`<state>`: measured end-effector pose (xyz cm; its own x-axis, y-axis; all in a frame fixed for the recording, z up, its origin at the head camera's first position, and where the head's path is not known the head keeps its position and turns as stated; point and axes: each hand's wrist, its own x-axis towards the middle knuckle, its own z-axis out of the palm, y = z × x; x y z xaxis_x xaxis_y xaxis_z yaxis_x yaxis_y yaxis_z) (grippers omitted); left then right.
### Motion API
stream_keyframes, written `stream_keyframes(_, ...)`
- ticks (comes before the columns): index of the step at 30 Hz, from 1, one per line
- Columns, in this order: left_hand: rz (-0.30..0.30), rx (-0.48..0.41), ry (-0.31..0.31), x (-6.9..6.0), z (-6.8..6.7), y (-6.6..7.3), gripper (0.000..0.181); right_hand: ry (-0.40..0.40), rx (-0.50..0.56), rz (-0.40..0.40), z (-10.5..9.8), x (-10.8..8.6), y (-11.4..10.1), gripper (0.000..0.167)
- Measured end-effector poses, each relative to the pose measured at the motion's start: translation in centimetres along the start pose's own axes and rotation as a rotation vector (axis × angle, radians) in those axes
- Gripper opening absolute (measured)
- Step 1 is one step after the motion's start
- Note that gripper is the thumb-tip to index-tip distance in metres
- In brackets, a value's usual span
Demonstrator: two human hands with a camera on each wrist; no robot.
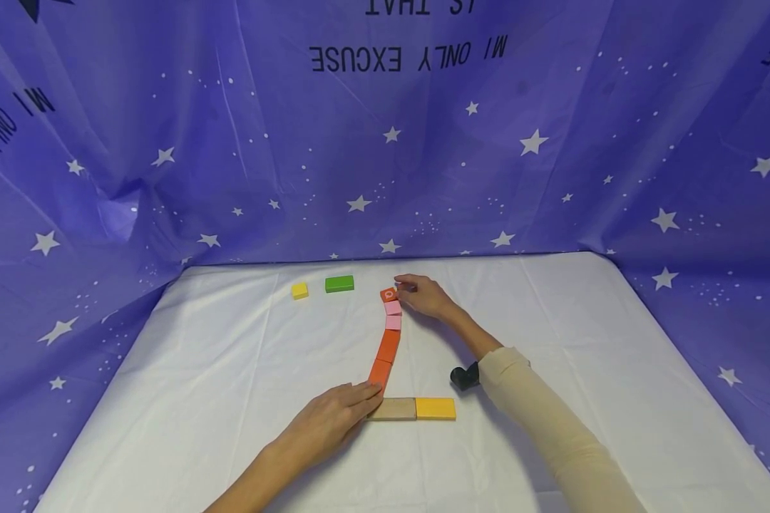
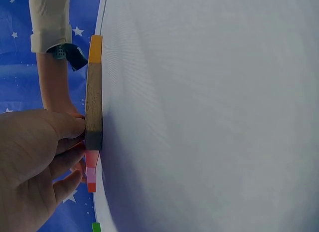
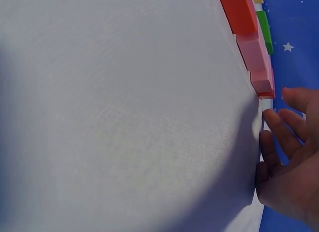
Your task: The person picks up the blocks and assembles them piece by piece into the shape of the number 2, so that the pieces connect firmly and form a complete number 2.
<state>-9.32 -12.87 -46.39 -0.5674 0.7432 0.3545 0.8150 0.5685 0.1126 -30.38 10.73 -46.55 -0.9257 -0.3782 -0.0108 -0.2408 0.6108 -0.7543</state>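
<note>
A curved line of blocks runs up the middle: two long orange-red blocks (image 1: 388, 346), two pink blocks (image 1: 393, 323) and a small red block (image 1: 388, 294) with a white mark on top. Across its near end lie a bare wooden block (image 1: 396, 409) and a yellow-orange block (image 1: 435, 409), end to end. My left hand (image 1: 334, 417) rests its extended fingers where the nearer orange-red block meets the wooden one. My right hand (image 1: 423, 296) is beside the small red block; in the right wrist view its fingers (image 3: 281, 132) are spread, with nothing between them.
A green block (image 1: 339, 284) and a small yellow block (image 1: 300, 291) lie at the back left of the white-covered table (image 1: 231, 377). A dark object (image 1: 465, 377) shows at my right sleeve cuff. Purple star-printed cloth (image 1: 385, 164) hangs behind and at the sides.
</note>
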Motion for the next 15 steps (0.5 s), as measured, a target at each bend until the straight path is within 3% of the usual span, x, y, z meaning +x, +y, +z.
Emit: stream_keyframes(15,-0.011,0.0,-0.009,0.0,0.0,0.1,0.04,-0.046,0.024,0.044,-0.7,-1.3,-0.4,0.045)
